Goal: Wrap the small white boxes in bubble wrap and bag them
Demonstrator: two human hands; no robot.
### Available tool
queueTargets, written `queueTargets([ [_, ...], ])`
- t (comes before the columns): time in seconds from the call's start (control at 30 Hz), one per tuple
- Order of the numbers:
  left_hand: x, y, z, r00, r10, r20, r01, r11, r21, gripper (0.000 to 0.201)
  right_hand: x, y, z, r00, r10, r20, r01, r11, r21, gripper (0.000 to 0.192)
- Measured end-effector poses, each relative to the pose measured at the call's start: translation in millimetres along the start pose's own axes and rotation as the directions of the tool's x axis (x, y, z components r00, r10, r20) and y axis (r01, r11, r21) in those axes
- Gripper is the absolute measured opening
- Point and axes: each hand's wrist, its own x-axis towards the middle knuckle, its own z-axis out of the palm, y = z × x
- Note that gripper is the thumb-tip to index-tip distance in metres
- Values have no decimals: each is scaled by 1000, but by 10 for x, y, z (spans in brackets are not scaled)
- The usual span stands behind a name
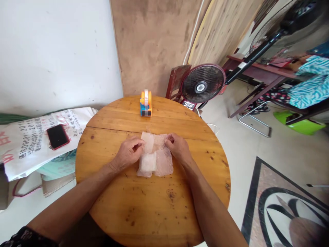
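Pinkish translucent bubble wrap (pixel 164 163) lies on the round wooden table in front of me, with paler, whiter folded pieces (pixel 149 162) at its left. My left hand (pixel 130 149) has thumb and forefinger pinched at the upper left edge of the wrap. On the opposite side, my right hand (pixel 178 145) pinches the wrap's upper right corner. Beyond the wrap stands an orange and blue tape dispenser (pixel 146 108) with a roll of clear tape in it.
The round table (pixel 144 212) fills the middle. A black phone (pixel 58 136) rests on a printed white sack (pixel 31 137) at left. Behind the table on the right are a wooden chair (pixel 176 80) and a fan (pixel 203 84). Another person's patterned clothing (pixel 308 82) shows at far right.
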Motion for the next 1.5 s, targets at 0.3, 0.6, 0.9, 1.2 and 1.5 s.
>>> queueTargets([
  [0.3,6,81,43,958,-211,195,223,974,-41,19,-46,-43,7,992,-125,-32,107,939,-326,13],
  [0.6,25,101,20,955,-263,137,269,963,-28,19,-137,-173,-12,854,-501,141,510,753,-416,20],
  [0.9,39,182,-23,928,-358,100,348,932,103,55,-225,-304,-43,723,-652,231,691,683,-237,28],
  [1.2,35,-11,-137,923,-353,153,375,914,-155,61,-143,-180,19,728,-644,236,681,717,-145,27],
  [1.5,95,-114,-303,904,-424,63,425,905,0,48,-54,-43,84,745,-635,203,648,762,6,26],
])
